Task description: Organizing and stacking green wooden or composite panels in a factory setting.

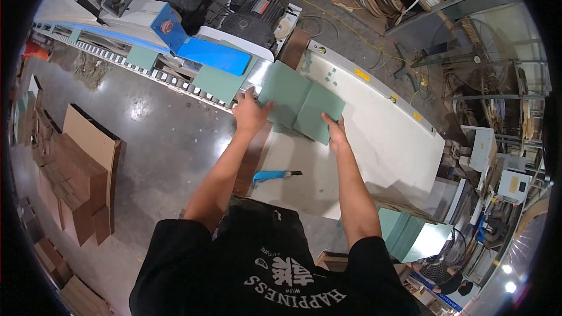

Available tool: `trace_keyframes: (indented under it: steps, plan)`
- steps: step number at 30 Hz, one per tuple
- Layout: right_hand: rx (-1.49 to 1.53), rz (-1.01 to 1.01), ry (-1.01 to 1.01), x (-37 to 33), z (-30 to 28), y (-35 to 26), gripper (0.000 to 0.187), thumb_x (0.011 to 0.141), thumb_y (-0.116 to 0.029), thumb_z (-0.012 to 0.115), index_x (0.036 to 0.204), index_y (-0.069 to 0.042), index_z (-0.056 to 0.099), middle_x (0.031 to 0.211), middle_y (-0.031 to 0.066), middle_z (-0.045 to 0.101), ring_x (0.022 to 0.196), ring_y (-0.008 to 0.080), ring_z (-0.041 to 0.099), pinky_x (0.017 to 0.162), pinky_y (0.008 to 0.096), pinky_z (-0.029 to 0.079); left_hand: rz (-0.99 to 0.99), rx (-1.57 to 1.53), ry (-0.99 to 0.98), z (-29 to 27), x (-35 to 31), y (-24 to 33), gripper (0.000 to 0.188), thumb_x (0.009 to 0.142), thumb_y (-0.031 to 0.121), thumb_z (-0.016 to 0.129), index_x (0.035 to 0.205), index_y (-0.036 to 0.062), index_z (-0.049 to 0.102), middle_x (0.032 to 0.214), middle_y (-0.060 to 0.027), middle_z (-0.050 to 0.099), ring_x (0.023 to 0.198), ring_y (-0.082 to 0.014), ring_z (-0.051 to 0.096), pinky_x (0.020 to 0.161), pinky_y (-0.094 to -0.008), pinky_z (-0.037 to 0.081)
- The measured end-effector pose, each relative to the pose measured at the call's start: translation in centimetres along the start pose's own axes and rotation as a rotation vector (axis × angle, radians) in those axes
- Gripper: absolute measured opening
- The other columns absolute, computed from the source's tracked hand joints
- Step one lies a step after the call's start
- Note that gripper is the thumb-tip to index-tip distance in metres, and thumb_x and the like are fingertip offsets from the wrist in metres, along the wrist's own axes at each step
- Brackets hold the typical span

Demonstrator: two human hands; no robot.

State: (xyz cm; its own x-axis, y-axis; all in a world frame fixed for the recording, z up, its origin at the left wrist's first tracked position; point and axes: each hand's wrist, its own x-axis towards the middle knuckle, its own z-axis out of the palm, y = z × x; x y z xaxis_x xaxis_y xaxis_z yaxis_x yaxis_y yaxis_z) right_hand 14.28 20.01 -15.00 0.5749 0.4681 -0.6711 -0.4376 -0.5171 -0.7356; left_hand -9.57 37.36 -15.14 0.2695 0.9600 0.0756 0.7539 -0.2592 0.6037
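Observation:
Two flat green panels lie overlapped at the near end of a white table: the left panel (285, 90) and the right panel (321, 111). My right hand (336, 131) grips the outer edge of the right one, thumb on its top face. At the left panel's side, my left hand (252, 111) has its fingers apart, thumb by the panel's edge and fingertips toward the machine's conveyor. Another green panel (218, 82) rests on that conveyor, partly beneath a blue guard (215, 57). A blue-handled utility knife (276, 175) lies on the table near my body.
The white table (386, 152) carries a raised rail (374, 82) along its far side. Motors (252, 14) sit above the conveyor (175, 81). Brown boards (73, 178) are stacked on the floor at left. More green panels (404, 234) are piled below the table at right.

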Motion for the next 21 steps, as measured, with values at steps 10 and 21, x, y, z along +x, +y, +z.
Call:
trace_keyframes:
  steps: [10, 21]
  plan:
    - [0.049, 0.045, -0.098, -0.6, 0.5, 0.0, 0.095, 0.1, -0.058, 0.058, 0.167, -0.01, 0.012, 0.171, 0.0108, 0.02, 0.157, 0.0284, 0.019, 0.127, 0.0455, 0.014, -0.193, -0.871, -0.297, -2.3, 0.0, 0.7, 0.028, 0.1, 0.027, 0.071, 0.108, 0.0001, 0.072, 0.078, -0.0121, 0.066, 0.073, -0.0122, 0.062, 0.069, -0.0293, 0.051]
    - [0.189, 0.114, -0.15, -1.1, 1.2, 0.6, 0.091, 0.103, -0.064, 0.053, 0.168, -0.013, 0.014, 0.173, 0.0062, 0.019, 0.157, 0.0247, 0.022, 0.127, 0.0431, 0.019, 0.151, -0.114, 0.135, -5.2, -0.3, 1.2, 0.044, 0.089, 0.032, 0.079, 0.12, 0.0016, 0.069, 0.117, -0.0225, 0.069, 0.11, -0.0422, 0.064, 0.096, -0.0512, 0.049]
